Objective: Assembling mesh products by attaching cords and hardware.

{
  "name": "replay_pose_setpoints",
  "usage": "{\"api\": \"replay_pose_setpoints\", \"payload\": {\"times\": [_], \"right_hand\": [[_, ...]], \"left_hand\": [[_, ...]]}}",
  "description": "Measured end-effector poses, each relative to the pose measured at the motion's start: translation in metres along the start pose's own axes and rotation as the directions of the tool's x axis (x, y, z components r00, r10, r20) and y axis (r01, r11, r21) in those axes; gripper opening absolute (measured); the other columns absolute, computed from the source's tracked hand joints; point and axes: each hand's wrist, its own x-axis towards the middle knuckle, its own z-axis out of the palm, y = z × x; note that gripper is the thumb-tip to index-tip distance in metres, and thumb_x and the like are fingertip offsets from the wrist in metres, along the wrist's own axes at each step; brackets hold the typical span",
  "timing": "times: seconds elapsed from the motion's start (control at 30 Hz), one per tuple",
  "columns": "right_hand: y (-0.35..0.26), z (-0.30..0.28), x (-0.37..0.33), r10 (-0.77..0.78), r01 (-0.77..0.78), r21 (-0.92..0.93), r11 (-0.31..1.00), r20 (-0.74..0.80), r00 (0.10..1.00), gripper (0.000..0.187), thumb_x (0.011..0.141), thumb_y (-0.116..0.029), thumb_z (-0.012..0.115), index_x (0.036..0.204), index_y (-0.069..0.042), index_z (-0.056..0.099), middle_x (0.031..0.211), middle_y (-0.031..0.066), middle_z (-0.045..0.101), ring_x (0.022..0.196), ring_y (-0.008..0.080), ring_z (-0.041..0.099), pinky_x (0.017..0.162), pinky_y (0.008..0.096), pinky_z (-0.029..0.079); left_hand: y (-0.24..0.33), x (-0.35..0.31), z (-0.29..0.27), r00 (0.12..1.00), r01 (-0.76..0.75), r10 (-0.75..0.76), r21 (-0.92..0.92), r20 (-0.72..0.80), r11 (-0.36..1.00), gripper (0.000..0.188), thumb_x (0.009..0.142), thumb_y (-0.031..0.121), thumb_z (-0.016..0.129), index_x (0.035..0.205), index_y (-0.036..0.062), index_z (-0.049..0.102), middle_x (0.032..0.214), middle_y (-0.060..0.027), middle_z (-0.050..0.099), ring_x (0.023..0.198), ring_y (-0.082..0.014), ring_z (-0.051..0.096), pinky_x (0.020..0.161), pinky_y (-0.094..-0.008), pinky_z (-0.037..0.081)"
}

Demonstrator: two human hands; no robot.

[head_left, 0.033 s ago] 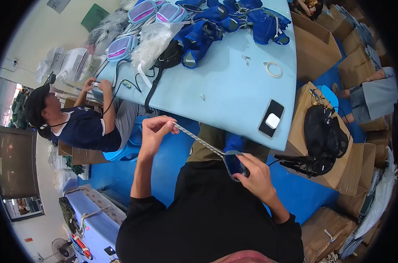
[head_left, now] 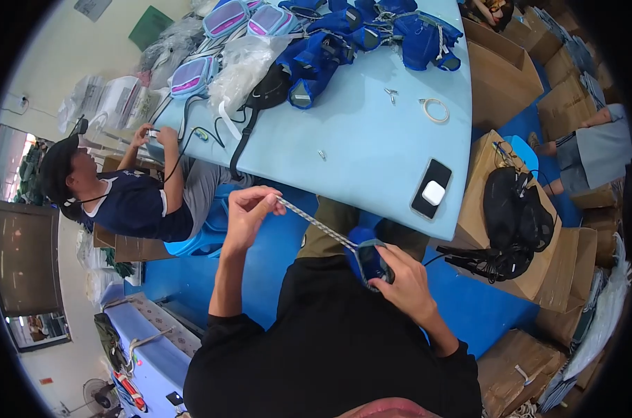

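Note:
Over my lap, my right hand (head_left: 405, 280) grips the rim of a small blue drawstring bag (head_left: 363, 261), thumb at the near side and fingers over the far side. A light, dark-flecked cord (head_left: 317, 224) runs taut from the bag's mouth up to the left. Its far end is pinched between thumb and fingers of my left hand (head_left: 252, 214), just off the table's front edge. The bag's mouth is turned partly upward, and its lower part is hidden.
On the light blue table (head_left: 358, 153) lie more blue bags (head_left: 323, 59), purple-and-blue pouches (head_left: 194, 76), a tape roll (head_left: 434, 110) and a phone (head_left: 431, 188) with a white case on it. A co-worker (head_left: 135, 188) sits at left; cartons (head_left: 504, 70) stand at right.
The blue bag has swung slightly to the left and turned, so more of its blue cloth shows beside the rim. Both hands have hardly moved, and the cord stays taut.

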Motion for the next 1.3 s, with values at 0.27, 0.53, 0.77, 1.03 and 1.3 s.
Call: {"api": "replay_pose_setpoints", "payload": {"times": [0.27, 0.53, 0.77, 1.03, 1.3], "right_hand": [[0.01, 0.027, 0.001, 0.119, -0.153, 0.11, 0.982, 0.264, 0.957, 0.088, 0.075, -0.007, 0.075, 0.151, 0.005, 0.034, 0.157, 0.0266, 0.038, 0.13, 0.0493, 0.051, 0.104, 0.0498, 0.047], [0.031, 0.031, 0.011, 0.099, -0.144, 0.215, 0.966, 0.208, 0.973, 0.078, 0.081, -0.006, 0.072, 0.15, 0.003, 0.038, 0.146, 0.024, 0.049, 0.129, 0.0471, 0.054, 0.107, 0.0454, 0.046], [0.026, 0.024, 0.031, 0.099, -0.09, 0.09, 0.992, -0.103, 0.99, 0.038, 0.087, -0.008, 0.073, 0.123, -0.002, 0.064, 0.13, 0.0175, 0.062, 0.124, 0.0402, 0.058, 0.1, 0.0441, 0.05], [0.008, 0.029, 0.072, 0.035, 0.163, 0.539, 0.826, -0.34, 0.94, 0.02, 0.103, -0.01, 0.059, 0.117, 0.003, 0.065, 0.103, 0.0163, 0.07, 0.093, 0.0222, 0.071, 0.085, 0.0343, 0.054], [0.03, 0.049, 0.073, 0.221, 0.042, 0.76, 0.649, -0.241, 0.945, 0.016, 0.106, -0.014, 0.06, 0.105, 0.0, 0.068, 0.073, -0.0001, 0.064, 0.06, 0.0024, 0.051, 0.054, 0.0207, 0.039]], "left_hand": [[-0.054, -0.002, 0.03, 0.957, 0.199, -0.267, -0.412, -0.115, 0.889, 0.019, 0.103, 0.009, 0.064, 0.113, -0.006, 0.069, 0.096, -0.0099, 0.071, 0.088, -0.0174, 0.07, 0.081, -0.0308, 0.059], [-0.082, 0.015, 0.055, 0.886, 0.192, -0.445, -0.766, -0.135, 0.614, 0.018, 0.104, 0.015, 0.063, 0.116, 0.0014, 0.065, 0.099, -0.0072, 0.072, 0.09, -0.0163, 0.069, 0.085, -0.0293, 0.058], [-0.076, 0.03, 0.075, 0.958, 0.236, -0.285, -0.641, 0.028, 0.731, 0.017, 0.103, 0.009, 0.063, 0.115, -0.0023, 0.068, 0.099, -0.009, 0.072, 0.09, -0.0163, 0.07, 0.085, -0.0302, 0.058], [-0.044, 0.035, 0.118, 0.911, 0.252, -0.223, -0.042, 0.347, 0.967, 0.014, 0.098, 0.003, 0.071, 0.108, -0.0041, 0.077, 0.095, -0.0085, 0.072, 0.087, -0.0132, 0.068, 0.076, -0.0275, 0.055], [-0.049, 0.033, 0.119, 0.967, -0.001, -0.085, 0.337, 0.24, 0.941, 0.016, 0.096, 0.01, 0.076, 0.107, -0.0015, 0.078, 0.091, -0.0061, 0.071, 0.082, -0.0088, 0.065, 0.073, -0.0249, 0.053]]}}
